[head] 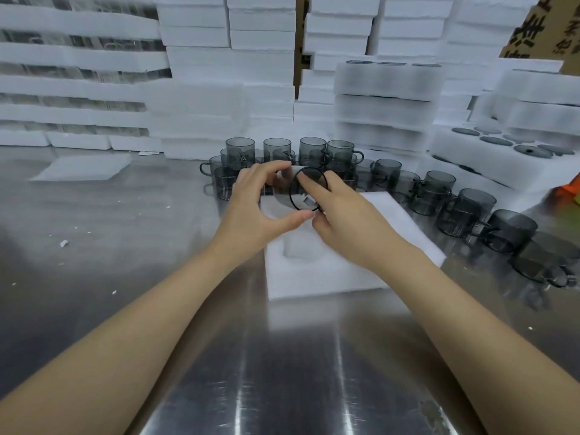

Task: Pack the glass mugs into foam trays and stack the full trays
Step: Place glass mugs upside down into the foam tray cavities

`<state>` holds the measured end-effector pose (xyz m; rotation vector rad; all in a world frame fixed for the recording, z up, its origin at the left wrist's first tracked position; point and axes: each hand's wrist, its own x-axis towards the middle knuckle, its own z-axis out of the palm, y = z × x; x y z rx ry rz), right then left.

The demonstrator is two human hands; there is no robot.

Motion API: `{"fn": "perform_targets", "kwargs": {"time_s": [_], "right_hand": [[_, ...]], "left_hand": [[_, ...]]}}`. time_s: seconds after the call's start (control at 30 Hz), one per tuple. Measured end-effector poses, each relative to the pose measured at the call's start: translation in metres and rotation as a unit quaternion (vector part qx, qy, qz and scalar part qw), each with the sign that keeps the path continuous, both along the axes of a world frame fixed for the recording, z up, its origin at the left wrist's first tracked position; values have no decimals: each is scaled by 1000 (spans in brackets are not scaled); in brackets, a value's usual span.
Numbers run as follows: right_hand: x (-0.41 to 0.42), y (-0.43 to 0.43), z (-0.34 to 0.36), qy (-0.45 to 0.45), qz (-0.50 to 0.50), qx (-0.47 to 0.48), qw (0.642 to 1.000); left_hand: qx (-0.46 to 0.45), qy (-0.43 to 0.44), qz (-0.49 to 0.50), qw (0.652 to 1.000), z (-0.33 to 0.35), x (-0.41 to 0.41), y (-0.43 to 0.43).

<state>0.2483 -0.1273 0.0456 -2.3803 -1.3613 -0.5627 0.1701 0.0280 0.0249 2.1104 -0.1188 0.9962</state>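
Glass mug (284,191) held tipped on its side, mouth turned toward the near right, just above the far edge of an open foam tray (329,271) lying mid-table. Left hand (254,202) grasps the mug body, fingers curled over the top, thumb under. Right hand (342,215) grips at the rim: forefinger laid across the mouth, other fingers curled at the lower edge; the handle can't be made out. Steel table (125,230) with foam crumbs. Loose mugs (276,149) clustered just beyond the hands; a row of mugs (470,208) curves off to the near right. Filled tray (489,152) far right. Foam stacks (229,67) wall the far side. Thin foam sheet (81,167) far left
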Motion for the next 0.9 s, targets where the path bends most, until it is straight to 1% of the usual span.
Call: {"fn": "perform_targets", "kwargs": {"time_s": [0.07,0.17,0.3,0.53,0.7,0.8,0.87,0.9], "right_hand": [[-1,0,1,-18,-19,-19,999],[-2,1,2,-9,-27,-18,999],[-5,1,3,-29,-50,-22,998],[-8,-1,7,-29,-54,-7,998],[-6,-1,5,2,-34,2,999],[-5,-3,6,75,20,50,996],[-6,-5,7,122,59,116,984],[-7,-6,8,132,70,164,975]], "left_hand": [[3,-3,2,1000,1,-1,-2],[3,-4,6,1000,1,-2,-3],[14,-3,6,1000,2,-2,-4],[33,2,16,999,3,-3,-5],[30,0,15,999,1,-1,-4],[15,-3,14,1000,-2,1,-2],[2,-14,29,999,-4,3,1],[-8,-16,33,999,-5,4,2]]}}
